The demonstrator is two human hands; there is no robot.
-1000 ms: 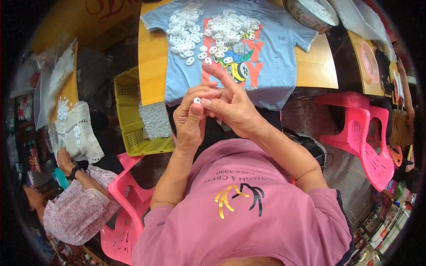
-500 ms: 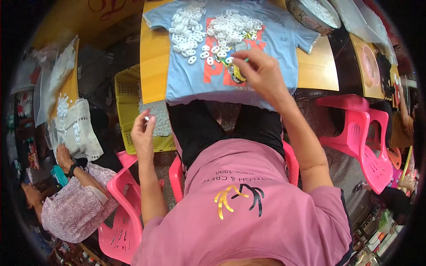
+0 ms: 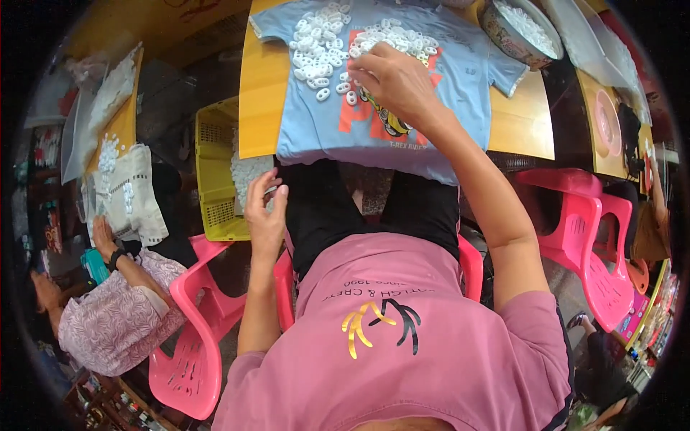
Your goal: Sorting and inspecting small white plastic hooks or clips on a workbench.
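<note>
Many small white oval plastic pieces (image 3: 321, 47), each with two holes, lie in two loose heaps on a light blue T-shirt (image 3: 460, 93). The shirt is spread flat over a wooden table (image 3: 260, 108). My right hand (image 3: 395, 80) is over the near side of the right heap, fingers bent and fingertips together among the pieces; what they pinch, if anything, is hidden. My left hand (image 3: 266, 205) is raised left of my lap, beside a yellow crate. Its thumb and fingers are apart, and I see nothing between them.
The yellow plastic crate (image 3: 215, 179) with white pieces stands left of the table. A round tin (image 3: 507, 39) of white pieces sits at the back right. Pink chairs (image 3: 578, 230) flank me. At the left, another person (image 3: 118, 309) works at a cloth.
My right hand has moved left and farther into the heap. My left hand has shifted right, and the small white piece in its fingertips is no longer visible. The view has shifted slightly.
</note>
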